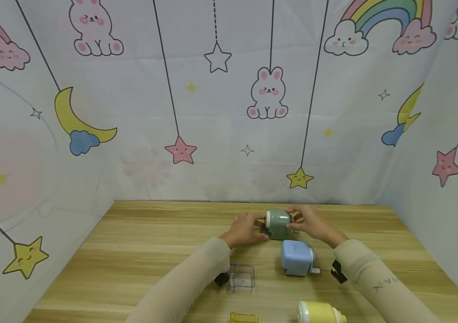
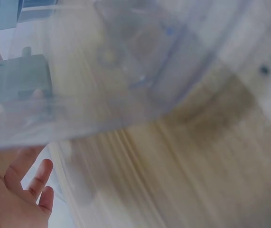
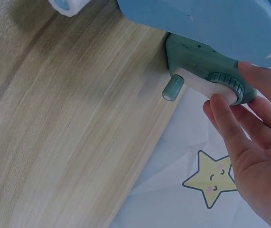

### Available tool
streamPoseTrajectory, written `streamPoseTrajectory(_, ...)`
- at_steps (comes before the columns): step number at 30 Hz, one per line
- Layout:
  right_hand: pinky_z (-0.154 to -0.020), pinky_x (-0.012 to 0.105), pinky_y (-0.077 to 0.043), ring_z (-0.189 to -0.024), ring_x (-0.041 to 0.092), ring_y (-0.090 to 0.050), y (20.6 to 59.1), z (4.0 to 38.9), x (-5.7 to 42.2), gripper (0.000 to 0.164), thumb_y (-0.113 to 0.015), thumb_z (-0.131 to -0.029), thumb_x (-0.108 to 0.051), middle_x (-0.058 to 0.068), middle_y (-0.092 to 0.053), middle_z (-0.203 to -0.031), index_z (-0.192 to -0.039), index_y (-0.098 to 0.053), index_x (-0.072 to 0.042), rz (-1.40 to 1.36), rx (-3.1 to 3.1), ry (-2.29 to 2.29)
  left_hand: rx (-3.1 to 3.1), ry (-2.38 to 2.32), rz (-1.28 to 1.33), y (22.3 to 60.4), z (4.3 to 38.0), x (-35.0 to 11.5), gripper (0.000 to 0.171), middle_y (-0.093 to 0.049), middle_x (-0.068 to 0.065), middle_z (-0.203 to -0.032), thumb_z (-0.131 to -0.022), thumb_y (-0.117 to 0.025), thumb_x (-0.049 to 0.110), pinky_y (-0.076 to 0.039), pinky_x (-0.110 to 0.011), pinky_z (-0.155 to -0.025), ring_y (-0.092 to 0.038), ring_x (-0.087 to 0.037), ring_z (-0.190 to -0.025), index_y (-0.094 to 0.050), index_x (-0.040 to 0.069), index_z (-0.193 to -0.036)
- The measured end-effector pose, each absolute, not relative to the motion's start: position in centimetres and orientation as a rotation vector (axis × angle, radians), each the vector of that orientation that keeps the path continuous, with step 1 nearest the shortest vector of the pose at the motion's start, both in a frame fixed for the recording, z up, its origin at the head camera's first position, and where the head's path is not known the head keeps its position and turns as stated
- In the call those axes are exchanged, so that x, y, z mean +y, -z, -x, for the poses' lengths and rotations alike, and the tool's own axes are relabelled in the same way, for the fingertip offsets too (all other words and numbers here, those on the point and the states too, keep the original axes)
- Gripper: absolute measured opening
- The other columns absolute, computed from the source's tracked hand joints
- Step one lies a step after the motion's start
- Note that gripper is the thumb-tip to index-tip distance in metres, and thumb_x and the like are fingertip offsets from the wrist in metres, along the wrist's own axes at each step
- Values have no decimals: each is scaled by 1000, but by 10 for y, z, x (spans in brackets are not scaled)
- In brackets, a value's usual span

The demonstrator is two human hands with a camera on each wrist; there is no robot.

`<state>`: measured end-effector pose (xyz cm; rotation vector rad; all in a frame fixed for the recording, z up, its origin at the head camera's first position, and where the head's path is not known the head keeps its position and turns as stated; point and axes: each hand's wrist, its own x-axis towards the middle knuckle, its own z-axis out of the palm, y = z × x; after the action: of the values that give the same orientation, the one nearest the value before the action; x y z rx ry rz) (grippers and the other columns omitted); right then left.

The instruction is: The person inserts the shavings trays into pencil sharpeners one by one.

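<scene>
A green pencil sharpener with a white ring on its left end stands near the far side of the table. My left hand grips that end; in the left wrist view a clear box partly covers it, and the outer fingers spread free. From the other side, my right hand holds the sharpener at its crank end. The right wrist view shows thumb and fingers around the ridged dial and the white crank arm. A green knob sticks out from the crank.
Just in front stands a blue pencil sharpener with a white crank. A clear, purple-edged box lies beside the left forearm. Nearer are a yellow sharpener and a yellow see-through piece, both cut by the frame. A printed cloth hangs behind the wooden table.
</scene>
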<state>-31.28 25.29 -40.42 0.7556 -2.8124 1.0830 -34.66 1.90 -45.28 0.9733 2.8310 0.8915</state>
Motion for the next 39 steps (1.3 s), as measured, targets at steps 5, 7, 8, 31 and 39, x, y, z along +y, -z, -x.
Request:
streamPoseTrajectory(5, -72, 33, -51, -91, 30, -58, 403, 312, 253, 45, -71, -78, -10, 18, -55, -117, -118, -54, 1, -750, -2820, -1075, 2819, -910, -960, 456, 350, 20, 58, -64, 11, -100, -72, -77, 35, -30, -41, -86, -49, -14, -105, -54, 19, -124)
streamPoseTrajectory(7, -72, 33, -51, -91, 30, -58, 403, 311, 252, 44, -71, -78, -10, 17, -55, -116, -118, -55, 1, -746, -2821, -1075, 2818, -910, -957, 456, 351, 21, 59, -64, 10, -100, -72, -77, 36, -30, -41, -86, -49, -14, -105, -54, 19, -124)
streamPoseTrajectory(8, -72, 33, -51, -91, 30, -58, 402, 311, 252, 44, -71, -78, -9, 17, -55, -116, -118, -55, 1, -744, -2821, -1074, 2819, -909, -958, 456, 351, 21, 59, -64, 10, -100, -72, -77, 36, -30, -41, -86, -49, -14, -105, -54, 19, -124)
streamPoseTrajectory(31, -73, 34, -51, -91, 30, -58, 401, 311, 252, 43, -71, -78, -8, 18, -55, -116, -117, -55, 2, -746, -2823, -1090, 2814, -942, -952, 459, 353, 23, 59, -65, 10, -98, -71, -78, 33, -31, -42, -88, -53, -10, -101, -55, 18, -122)
streamPoseTrajectory(39, -73, 34, -51, -91, 28, -58, 403, 311, 252, 43, -71, -78, -8, 18, -55, -116, -117, -55, 3, -761, -2818, -1086, 2808, -949, -951, 458, 351, 23, 59, -65, 8, -98, -71, -78, 33, -31, -44, -88, -54, -9, -99, -55, 17, -123)
